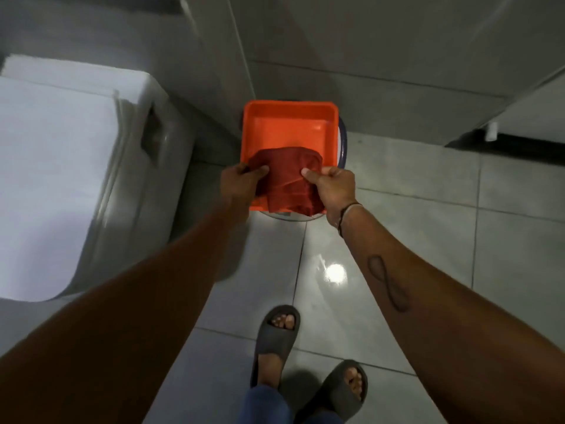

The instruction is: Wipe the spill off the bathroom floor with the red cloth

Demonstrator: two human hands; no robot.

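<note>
Red cloth (287,182), crumpled, pinched by both hands, left (243,182) and right (331,188), over a square orange tub (289,123), seemingly plastic.

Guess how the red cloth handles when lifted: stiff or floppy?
Probably floppy: the red cloth sags in folds between the left hand and right hand. Likely light, since fingertip pinches hold it. Whether it is wet cannot be told.

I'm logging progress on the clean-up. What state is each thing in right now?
red cloth: bunched, held over the tub by both hands
left hand: gripping the cloth's left edge
right hand: pinching the cloth's right side
orange tub: open, resting on a round container
toilet lid: closed
floor tiles: shiny, possibly wet, not yet wiped
</note>
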